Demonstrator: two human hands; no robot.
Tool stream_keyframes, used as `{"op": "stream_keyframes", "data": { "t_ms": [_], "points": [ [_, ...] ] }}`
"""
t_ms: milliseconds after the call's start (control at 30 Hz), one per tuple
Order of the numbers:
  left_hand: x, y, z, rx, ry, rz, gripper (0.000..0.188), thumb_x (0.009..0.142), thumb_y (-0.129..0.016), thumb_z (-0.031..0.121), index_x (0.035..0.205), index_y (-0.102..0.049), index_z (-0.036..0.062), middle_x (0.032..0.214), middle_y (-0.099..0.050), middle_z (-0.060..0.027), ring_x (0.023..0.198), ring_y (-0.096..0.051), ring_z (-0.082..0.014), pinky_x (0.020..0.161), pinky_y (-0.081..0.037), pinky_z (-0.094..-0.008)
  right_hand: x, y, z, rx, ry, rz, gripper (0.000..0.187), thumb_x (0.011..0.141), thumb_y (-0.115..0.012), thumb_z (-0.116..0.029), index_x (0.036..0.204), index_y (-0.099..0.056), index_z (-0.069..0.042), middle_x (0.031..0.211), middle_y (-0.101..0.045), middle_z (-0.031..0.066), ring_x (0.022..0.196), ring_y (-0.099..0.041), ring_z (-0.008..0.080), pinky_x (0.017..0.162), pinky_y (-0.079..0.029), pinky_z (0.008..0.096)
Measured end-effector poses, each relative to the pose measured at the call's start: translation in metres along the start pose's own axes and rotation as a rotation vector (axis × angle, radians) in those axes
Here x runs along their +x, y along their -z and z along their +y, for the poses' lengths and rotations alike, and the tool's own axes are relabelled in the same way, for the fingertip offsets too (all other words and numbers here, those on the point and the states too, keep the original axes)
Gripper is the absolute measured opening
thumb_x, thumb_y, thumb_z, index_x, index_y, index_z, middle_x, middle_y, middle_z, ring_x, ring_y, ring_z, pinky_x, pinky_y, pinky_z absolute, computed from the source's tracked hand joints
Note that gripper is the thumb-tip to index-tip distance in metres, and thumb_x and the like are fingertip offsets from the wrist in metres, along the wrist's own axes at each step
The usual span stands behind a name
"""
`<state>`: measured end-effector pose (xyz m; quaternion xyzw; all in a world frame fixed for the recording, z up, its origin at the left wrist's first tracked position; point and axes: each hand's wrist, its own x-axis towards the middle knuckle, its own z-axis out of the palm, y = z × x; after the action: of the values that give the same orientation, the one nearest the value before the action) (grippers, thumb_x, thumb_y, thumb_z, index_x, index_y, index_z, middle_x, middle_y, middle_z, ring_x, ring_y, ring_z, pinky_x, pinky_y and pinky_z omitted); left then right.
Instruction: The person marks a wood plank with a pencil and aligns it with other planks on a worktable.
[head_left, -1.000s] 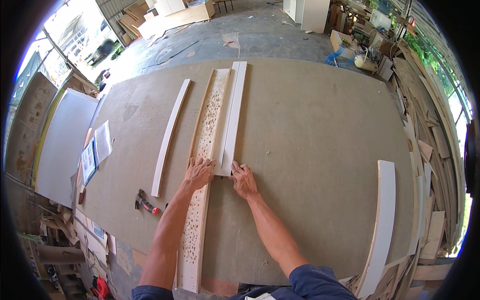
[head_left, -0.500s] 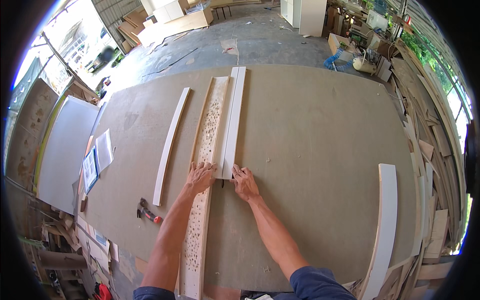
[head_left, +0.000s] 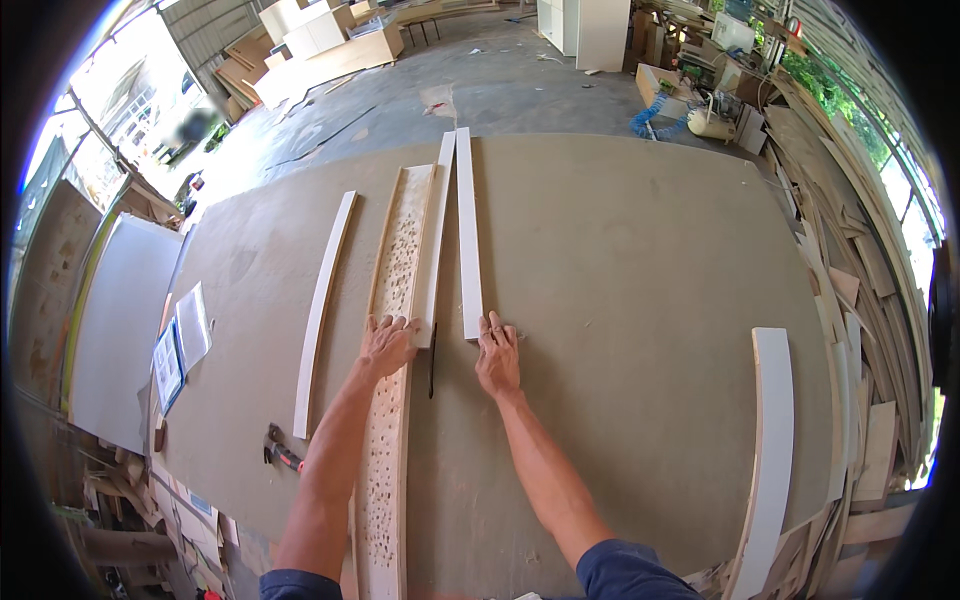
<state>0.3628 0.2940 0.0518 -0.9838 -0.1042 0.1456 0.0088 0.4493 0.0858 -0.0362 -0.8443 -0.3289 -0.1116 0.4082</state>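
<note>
Wood strips (head_left: 865, 285) were piled up at the right edge.
A curly blue hose (head_left: 642, 122) lay at the upper right, near a cream tank (head_left: 710, 124). A tall white cabinet (head_left: 603, 35) stood at the top.

On the table (head_left: 620, 250), a board (head_left: 384, 490) passes under the left hand (head_left: 388, 345). Just right of it lies one strip (head_left: 438, 220), then a second strip (head_left: 469, 235) — its near end at the right hand (head_left: 498, 358). Leftward: a third strip (head_left: 322, 320), a hammer (head_left: 275, 447), papers (head_left: 169, 362); at far right, a plank (head_left: 774, 430).
</note>
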Motion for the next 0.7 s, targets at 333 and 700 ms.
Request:
{"op": "stream_keyframes", "data": {
  "t_ms": [333,700],
  "points": [
    [0.069,0.02,-0.019,0.026,-0.035,0.056,0.06,0.079,-0.068,0.029,0.133,-0.047,0.0144,0.127,-0.051,-0.0094,0.127,-0.043,-0.0277,0.11,-0.021,-0.0613,0.024,0.007,0.002,-0.025,-0.066,-0.035,0.058,0.081,-0.066,-0.031,0.124,-0.055,0.006,0.137,-0.047,0.0199,0.116,-0.045,0.035,0.102,-0.038,0.0434],
    [0.113,0.049,0.022,0.024,0.224,0.194,0.046,0.07,-0.077,0.037,0.099,-0.07,0.0009,0.14,-0.039,-0.0193,0.129,-0.039,-0.0352,0.101,-0.039,-0.0537,0.026,-0.001,0.008,0.005,-0.066,0.031,0.057,0.077,-0.071,-0.03,0.12,-0.057,0.005,0.125,-0.055,0.0168,0.11,-0.049,0.0336,0.1,-0.04,0.0423]
  ]
}}
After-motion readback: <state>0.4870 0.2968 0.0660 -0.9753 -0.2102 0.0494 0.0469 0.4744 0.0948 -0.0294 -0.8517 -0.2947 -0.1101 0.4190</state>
